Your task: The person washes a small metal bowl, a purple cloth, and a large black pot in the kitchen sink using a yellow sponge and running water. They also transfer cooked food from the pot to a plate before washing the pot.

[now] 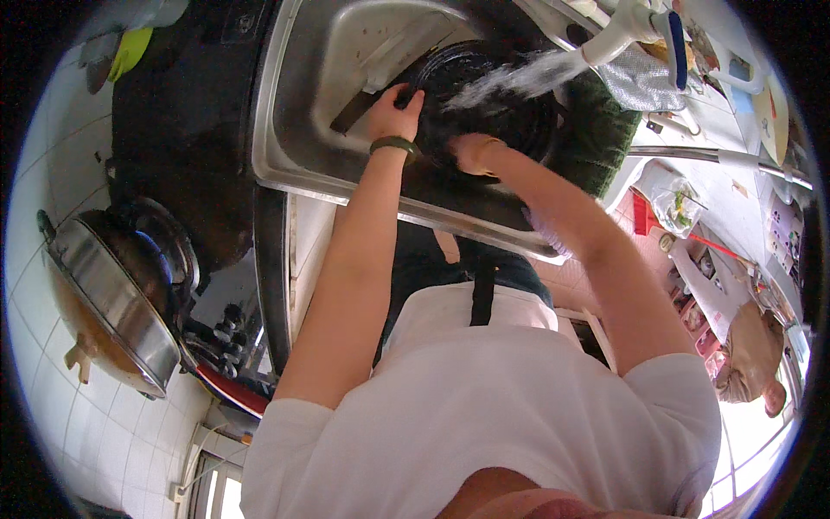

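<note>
A round black pan (pixel 512 126) sits tilted in the stainless steel sink (pixel 305 149), under water running from a white faucet (pixel 622 32). My left hand (pixel 392 118), with a dark green bangle at the wrist, grips the pan's left rim, thumb on top. Low inside the pan is my right hand (pixel 476 154), blurred, its fingers turned down against the dark surface. Whether it holds something is hidden. Beside my left hand, a dark flat handle (pixel 353 111) lies on the sink floor, partly covered by the pan.
Dark green cloth (pixel 606 139) hangs over the sink's right side, near a silvery quilted sheet (pixel 639 81). Left of the sink is a black stove top (pixel 181 130) with a large steel wok (pixel 120 292). Another person (pixel 752 357) is at the far right, beyond a red-handled tool (pixel 720 246).
</note>
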A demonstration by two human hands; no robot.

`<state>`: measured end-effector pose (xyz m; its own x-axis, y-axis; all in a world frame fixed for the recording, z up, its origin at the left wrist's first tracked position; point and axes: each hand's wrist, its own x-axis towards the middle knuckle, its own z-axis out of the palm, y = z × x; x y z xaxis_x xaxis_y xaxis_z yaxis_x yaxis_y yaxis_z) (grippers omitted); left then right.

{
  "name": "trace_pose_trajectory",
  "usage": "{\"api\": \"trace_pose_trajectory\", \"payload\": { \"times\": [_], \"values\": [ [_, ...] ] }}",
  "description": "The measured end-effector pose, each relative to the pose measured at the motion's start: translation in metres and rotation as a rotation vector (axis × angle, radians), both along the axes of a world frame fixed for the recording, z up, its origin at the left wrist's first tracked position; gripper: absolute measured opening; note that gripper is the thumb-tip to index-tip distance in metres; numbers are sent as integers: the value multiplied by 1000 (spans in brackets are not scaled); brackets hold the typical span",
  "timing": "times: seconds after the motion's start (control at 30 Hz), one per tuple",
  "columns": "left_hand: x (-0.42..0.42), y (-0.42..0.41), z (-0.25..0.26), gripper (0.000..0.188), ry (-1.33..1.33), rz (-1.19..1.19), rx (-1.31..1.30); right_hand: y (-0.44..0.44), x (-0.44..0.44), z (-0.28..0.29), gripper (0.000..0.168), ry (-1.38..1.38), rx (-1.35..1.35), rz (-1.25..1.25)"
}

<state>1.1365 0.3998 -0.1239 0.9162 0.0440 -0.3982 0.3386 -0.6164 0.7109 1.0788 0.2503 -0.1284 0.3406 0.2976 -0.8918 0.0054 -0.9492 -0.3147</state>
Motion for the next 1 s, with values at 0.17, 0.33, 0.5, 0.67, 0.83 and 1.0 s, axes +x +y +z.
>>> {"api": "trace_pose_trajectory", "payload": {
  "times": [0.17,0.33,0.5,0.67,0.83,1.0],
  "values": [
    [0,9,5,49,66,-60,1,-5,71,-30,30,-520,73,-418],
    [1,8,-22,44,23,-75,51,-19,63,-35,28,-626,289,-881],
    [-7,17,-42,37,-137,-126,60,27,41,5,28,-494,405,-1067],
    [-6,10,-43,34,-154,-135,35,1,8,-90,31,-302,661,-818],
    [-1,12,-38,36,-65,-247,95,-15,79,-91,27,-388,950,-2144],
    [-1,3,-30,37,36,-201,95,16,67,-70,36,-315,629,-1956]
  ]
}}
